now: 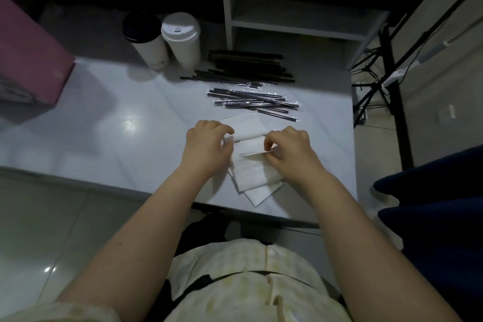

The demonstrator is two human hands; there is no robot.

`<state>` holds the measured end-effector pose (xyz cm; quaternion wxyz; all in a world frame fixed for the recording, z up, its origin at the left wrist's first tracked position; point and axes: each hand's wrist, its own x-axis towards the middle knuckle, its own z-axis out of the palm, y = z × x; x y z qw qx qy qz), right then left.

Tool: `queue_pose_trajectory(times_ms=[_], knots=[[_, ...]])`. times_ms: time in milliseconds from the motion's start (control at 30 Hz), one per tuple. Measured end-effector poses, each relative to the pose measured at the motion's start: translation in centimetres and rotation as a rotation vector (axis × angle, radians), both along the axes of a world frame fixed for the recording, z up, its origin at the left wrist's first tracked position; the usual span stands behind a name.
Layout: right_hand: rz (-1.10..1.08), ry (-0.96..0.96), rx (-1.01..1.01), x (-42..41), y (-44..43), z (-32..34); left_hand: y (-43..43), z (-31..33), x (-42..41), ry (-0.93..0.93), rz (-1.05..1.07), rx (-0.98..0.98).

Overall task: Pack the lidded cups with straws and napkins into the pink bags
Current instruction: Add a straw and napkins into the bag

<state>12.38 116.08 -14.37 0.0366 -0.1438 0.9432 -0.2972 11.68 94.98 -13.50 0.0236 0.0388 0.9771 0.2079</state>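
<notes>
White napkins (252,180) lie in a loose stack near the table's front edge. My left hand (206,144) pinches the top napkin's left side, and my right hand (290,149) pinches its right edge, lifting a fold. Beyond them lie wrapped black straws (256,102), with a second pile (251,65) further back. Two lidded cups stand at the back: one with a black lid (146,39), one with a white lid (183,39). A pink bag (28,60) stands at the far left.
The white table (117,125) ends just in front of the napkins and at the right past the straws. A white shelf unit (295,21) stands at the back right. Black tripod legs (379,78) and a dark blue seat (431,204) are on the right.
</notes>
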Motion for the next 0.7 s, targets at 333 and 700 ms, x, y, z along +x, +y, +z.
queue_pose_trajectory(times_ms=[333,700], knots=[[0.122,-0.031,0.233,0.2,-0.2,-1.0,-0.3,0.2,3.2,-0.018,0.072,-0.05],[0.074,-0.173,-0.294,-1.9,-2.4,5.6,-4.8,4.3,4.5,0.127,0.238,-0.034]])
